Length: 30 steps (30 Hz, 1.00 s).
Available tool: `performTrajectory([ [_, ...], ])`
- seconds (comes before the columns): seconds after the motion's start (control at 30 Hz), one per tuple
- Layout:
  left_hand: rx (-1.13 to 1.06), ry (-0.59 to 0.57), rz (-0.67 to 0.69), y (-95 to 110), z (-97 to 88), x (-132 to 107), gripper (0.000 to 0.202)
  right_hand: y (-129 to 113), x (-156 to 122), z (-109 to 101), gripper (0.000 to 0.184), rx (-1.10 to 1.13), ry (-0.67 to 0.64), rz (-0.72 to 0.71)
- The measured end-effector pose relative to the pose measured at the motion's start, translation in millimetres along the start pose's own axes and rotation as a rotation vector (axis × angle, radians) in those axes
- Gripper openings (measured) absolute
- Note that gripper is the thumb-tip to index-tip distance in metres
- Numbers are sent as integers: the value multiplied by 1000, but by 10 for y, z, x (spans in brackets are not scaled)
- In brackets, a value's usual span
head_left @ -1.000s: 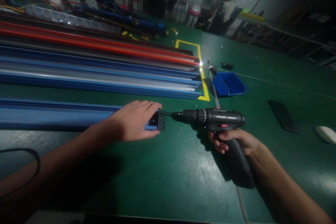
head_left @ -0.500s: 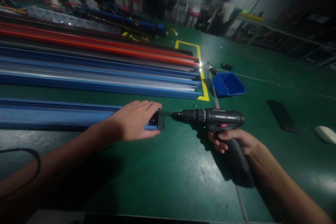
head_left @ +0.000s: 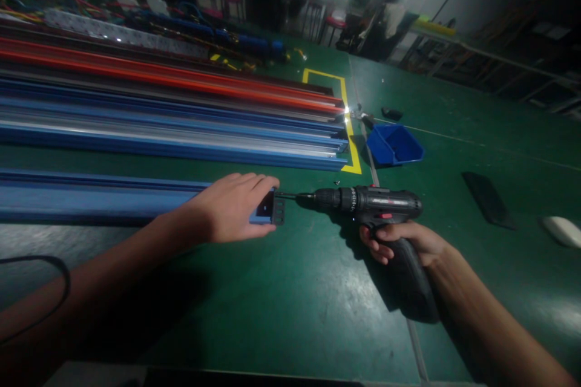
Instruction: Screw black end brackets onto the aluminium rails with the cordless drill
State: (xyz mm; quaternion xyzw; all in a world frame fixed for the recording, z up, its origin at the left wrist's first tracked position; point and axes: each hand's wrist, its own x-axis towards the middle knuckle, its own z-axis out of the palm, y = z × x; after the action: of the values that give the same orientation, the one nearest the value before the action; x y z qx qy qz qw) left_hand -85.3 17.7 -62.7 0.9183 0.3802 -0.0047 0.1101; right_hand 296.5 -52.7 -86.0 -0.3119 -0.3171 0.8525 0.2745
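Observation:
A long blue metal profile (head_left: 100, 196) lies along the left side of the green table. My left hand (head_left: 236, 205) is closed over its right end, thumb on the near side and fingers on the far side. A black end cap (head_left: 279, 208) sits at that end. My right hand (head_left: 403, 239) grips a black cordless drill (head_left: 385, 202) by its handle, a finger at the trigger. The drill's long bit (head_left: 293, 196) points left, its tip at the upper part of the end cap. Whether a screw is under the tip is too small to tell.
Beyond the profile lie several blue profiles (head_left: 181, 133) and a red one (head_left: 181, 74). A blue bin (head_left: 394, 145) stands past the drill, with a tiny screw (head_left: 336, 182) nearer. A black flat piece (head_left: 488, 199) and a white object (head_left: 563, 231) lie right. Other people are at the back.
Almost nothing differs. Both hands, the drill and the profile hold the same positions; at the far upper left, a person's hand has shifted among the wires.

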Motion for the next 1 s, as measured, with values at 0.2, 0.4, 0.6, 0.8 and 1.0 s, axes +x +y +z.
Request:
performTrajectory([
  [0.2,-6,-4,-9,-2,7,3,68,1,3,0,16,-10,-4,-8],
  [0.4,-2,2,1,-22,18,4,68,-2,-3,-2,16,-10,9,5],
  [0.6,5,-12,-8,3,-7,9,68,-13,2,13,18,-16,26,21],
  [0.8,4,-13,-3,13,-18,5,64,-21,4,26,21,-27,41,23],
  [1.0,-2,6,11,0,1,0,65,-19,7,22,22,-37,36,20],
])
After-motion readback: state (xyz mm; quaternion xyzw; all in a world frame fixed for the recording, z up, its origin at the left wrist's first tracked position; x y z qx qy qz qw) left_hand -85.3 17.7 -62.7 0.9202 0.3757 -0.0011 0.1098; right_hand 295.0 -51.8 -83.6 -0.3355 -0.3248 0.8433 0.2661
